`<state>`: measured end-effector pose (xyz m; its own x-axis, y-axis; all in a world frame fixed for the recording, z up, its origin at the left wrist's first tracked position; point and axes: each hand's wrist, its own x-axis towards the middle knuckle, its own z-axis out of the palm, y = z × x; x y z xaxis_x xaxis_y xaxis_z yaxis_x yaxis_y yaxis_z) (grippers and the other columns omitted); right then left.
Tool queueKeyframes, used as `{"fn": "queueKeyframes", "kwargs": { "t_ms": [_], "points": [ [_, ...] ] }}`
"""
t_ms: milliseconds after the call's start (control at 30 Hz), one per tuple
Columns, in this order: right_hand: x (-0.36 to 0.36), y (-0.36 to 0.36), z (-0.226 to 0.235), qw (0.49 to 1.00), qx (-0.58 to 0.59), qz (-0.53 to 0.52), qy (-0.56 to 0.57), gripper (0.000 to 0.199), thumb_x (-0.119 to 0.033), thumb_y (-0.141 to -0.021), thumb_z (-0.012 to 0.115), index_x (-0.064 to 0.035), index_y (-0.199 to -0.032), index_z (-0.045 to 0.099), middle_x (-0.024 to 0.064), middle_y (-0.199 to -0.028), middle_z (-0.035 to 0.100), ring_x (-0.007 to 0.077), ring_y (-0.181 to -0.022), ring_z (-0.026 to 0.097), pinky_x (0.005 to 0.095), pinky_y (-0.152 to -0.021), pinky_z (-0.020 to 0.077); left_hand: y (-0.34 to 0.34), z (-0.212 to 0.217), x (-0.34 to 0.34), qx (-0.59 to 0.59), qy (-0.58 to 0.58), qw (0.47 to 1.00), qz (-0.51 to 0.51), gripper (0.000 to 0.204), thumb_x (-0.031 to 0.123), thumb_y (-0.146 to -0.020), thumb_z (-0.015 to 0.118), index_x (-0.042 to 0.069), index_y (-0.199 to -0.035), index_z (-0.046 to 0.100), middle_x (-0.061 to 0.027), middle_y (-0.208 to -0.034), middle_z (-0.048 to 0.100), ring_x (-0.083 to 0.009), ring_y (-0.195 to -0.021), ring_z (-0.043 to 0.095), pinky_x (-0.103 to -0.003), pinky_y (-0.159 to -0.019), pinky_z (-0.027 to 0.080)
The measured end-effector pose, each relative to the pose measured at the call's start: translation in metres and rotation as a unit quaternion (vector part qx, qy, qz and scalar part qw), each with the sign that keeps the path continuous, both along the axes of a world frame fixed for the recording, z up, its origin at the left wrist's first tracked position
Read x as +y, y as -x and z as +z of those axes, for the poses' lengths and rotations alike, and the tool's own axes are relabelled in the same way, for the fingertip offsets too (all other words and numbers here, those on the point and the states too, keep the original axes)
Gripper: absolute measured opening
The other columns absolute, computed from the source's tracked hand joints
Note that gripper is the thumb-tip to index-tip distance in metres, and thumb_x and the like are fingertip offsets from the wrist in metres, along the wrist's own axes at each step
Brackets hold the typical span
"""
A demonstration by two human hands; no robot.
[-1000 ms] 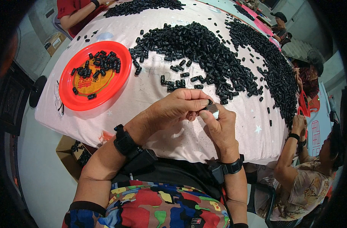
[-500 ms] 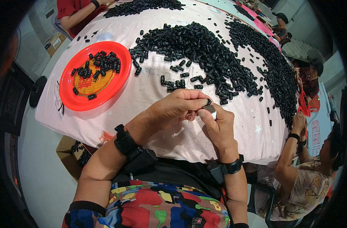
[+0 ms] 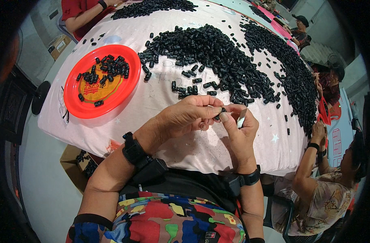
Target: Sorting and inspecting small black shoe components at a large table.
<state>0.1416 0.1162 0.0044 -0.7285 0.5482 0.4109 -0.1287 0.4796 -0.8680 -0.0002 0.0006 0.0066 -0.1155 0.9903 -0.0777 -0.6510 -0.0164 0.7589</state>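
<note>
Between the thumb and fingers of my left hand (image 3: pixel 191 115) is a small black cylindrical plastic piece (image 3: pixel 219 115), partly covered by the fingertips. My right hand (image 3: pixel 238 129) is closed beside it, its thumb tip against the piece. A thin flat metal blade with a white part (image 3: pixel 241 118) sticks up from among the right fingers. Both hands meet over the pale pink tablecloth (image 3: pixel 185 150). Just beyond them spreads a large heap of similar black pieces (image 3: pixel 209 50).
A red round basin (image 3: pixel 71 99) at left holds some black pieces. More pieces form a long heap (image 3: pixel 292 77) at right. Glasses (image 3: pixel 65 109) lie beside the basin. An open cardboard box (image 3: pixel 73 164) stands below the table's left side. Co-workers sit around, one close on the right (image 3: pixel 318 190).
The blade has swung away from the black piece, to the right and more upright among my right fingers. My right thumb has come onto the piece. The left hand has hardly moved.
</note>
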Motion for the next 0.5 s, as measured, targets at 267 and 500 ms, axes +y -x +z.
{"fn": "queueKeyframes", "kwargs": {
  "t_ms": [267, 500],
  "points": [
    [0.0023, -0.003, -0.0007, 0.998, 0.009, -0.008, 0.057, 0.019, -0.018, -0.087, 0.067, -0.0007, -0.094, 0.068, 0.0038, -0.081, 0.068, 0.0084, -0.073, 0.06, 0.0227, -0.066, 0.0465, -0.0005, -0.0014, -0.0001, -0.017, 0.003, 1.0, -0.016, 0.034, 0.02, -0.089, 0.063, 0.001, -0.114, 0.051, -0.0046, -0.091, 0.056, -0.0035, -0.069, 0.049, -0.016, -0.06, 0.041],
    [-0.0015, -0.0022, 0.0019, 0.998, 0.019, -0.016, 0.058, 0.017, -0.018, -0.085, 0.068, -0.0013, -0.089, 0.067, 0.0019, -0.076, 0.065, 0.007, -0.069, 0.056, 0.022, -0.063, 0.0446, -0.001, 0.0026, -0.0023, -0.022, 0.004, 1.0, -0.015, 0.033, 0.019, -0.09, 0.063, 0.0, -0.114, 0.051, -0.0045, -0.09, 0.056, -0.0034, -0.07, 0.049, -0.017, -0.06, 0.042]
  ]
}}
